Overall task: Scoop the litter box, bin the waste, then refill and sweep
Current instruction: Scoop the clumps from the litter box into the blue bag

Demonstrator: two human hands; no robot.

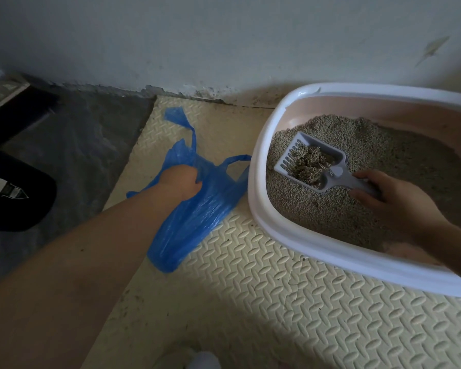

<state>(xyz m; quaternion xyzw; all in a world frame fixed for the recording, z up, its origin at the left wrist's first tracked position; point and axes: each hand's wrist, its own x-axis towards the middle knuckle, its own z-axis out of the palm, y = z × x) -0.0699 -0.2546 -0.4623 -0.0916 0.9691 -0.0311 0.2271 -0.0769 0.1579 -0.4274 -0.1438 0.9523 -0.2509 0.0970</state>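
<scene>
Where the view begins at the bottom edge, a pale rounded shape (205,359) pokes in, possibly the toe of a sock, though it is too dim to be sure. It rests on a cream foam mat (277,302) with a raised tread pattern and scattered dark specks.

Across the mat's left side a bare forearm reaches forward to the left hand (183,179), whose fingers are curled tight into the upper part of a blue plastic bag (197,217). The bag lies crumpled and mostly flat on the mat, with one handle loop arching toward the litter box and the other trailing away toward the wall.

Just beside the bag stands the litter box (256,187), white-rimmed with a pinkish inner wall, its near left corner almost touching the bag's loop. It holds grey-beige litter (383,145). The right hand (394,201) reaches in over the near rim, with fingers and thumb wrapped around the handle of a grey slotted scoop (338,171). The scoop's head rests on the litter surface on the box's left side, pointing away and left, and carries a dark clump (308,162).

Beyond the mat's left edge is dark grey flooring (77,134) with a black object (16,203) on it. A pale wall (224,35), grimy along its base, closes the scene.
</scene>
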